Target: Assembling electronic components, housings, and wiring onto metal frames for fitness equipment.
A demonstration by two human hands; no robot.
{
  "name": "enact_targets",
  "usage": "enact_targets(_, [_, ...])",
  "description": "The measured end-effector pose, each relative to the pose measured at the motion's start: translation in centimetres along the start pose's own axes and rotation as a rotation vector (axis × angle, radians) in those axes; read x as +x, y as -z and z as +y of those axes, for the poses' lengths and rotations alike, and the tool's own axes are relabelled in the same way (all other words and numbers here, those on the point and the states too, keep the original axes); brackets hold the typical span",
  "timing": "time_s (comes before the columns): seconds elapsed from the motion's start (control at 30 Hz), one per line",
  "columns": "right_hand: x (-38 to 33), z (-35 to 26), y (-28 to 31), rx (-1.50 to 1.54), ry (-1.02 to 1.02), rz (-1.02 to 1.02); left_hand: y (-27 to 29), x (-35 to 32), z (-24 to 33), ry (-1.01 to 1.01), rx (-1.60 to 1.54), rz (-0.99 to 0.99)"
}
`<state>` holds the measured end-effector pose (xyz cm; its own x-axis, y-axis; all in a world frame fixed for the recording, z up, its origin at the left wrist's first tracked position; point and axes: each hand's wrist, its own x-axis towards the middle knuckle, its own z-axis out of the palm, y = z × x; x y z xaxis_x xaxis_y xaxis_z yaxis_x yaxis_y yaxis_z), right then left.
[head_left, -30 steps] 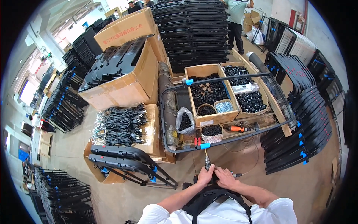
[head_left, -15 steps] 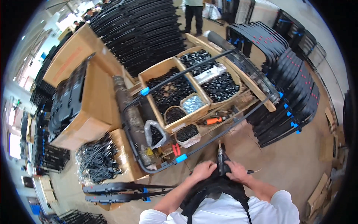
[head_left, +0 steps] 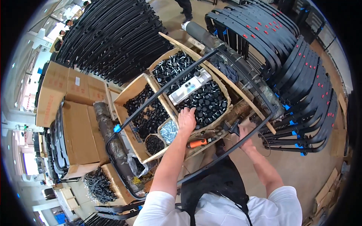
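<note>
My left hand (head_left: 187,119) reaches over the wooden box (head_left: 170,101), at the near edge of the compartment with black-headed bolts (head_left: 205,103). Its fingers bend downward and their tips are hidden, so I cannot tell whether they grip anything. To the right, my right hand (head_left: 245,136) is closed round the handle of a dark power drill (head_left: 235,127), beyond the near bar of a black tubular frame (head_left: 217,162). That frame lies across the box and the padded supports. A silvery metal block (head_left: 190,87) rests on the bolts.
Small silver parts (head_left: 168,132) and a tub of black screws (head_left: 154,144) stand near my left forearm. An orange-handled tool (head_left: 198,143) lies in front. Stacked black frames (head_left: 256,34) rise at the right and far left (head_left: 113,37). Cardboard boxes (head_left: 85,132) stand left.
My left hand has left the drill and moved forward to the bolt compartment. My right hand has carried the drill forward and right. The view has shifted closer over the box.
</note>
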<state>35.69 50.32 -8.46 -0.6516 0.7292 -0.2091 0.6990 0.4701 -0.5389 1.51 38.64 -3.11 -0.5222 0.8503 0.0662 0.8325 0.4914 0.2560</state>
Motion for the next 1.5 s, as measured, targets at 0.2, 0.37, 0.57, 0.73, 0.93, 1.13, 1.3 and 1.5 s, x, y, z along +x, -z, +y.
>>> enact_targets(0.2, [5.1, 1.0, 1.3, -0.057, -0.07, -0.057, -1.4, 5.5, -1.4, -0.275, 0.04, -0.31])
enact_targets(0.37, [-0.6, -1.2, 7.9, -0.237, 0.18, -0.375, 0.1, 6.2, -0.7, -0.205, -0.208, -0.186])
enact_targets(0.57, [3.8, -10.4, 18.4, 0.066, 0.366, -0.608, 6.5, 13.8, 4.1, 0.071, -0.694, -0.162])
enact_targets(0.73, [17.7, -11.0, 5.2, -0.318, 0.532, -0.009, 5.7, 25.0, 8.0, -0.026, -0.821, 0.063])
enact_targets(0.93, [19.1, -9.7, 2.7, -0.334, 0.553, -0.146, 4.7, 32.2, 10.9, 0.032, -0.792, 0.009])
enact_targets(1.13, [16.1, -9.9, 11.0, 0.271, 0.417, -0.336, 1.4, 34.7, 10.1, 0.036, -0.775, 0.01])
enact_targets(1.3, [13.1, -9.3, 18.2, 0.47, 0.204, -0.302, 0.3, 35.5, 9.5, -0.021, -0.821, -0.008])
enact_targets(1.5, [8.9, -5.9, 21.7, 0.532, 0.049, -0.138, -0.2, 35.1, 9.9, -0.22, -0.779, -0.052])
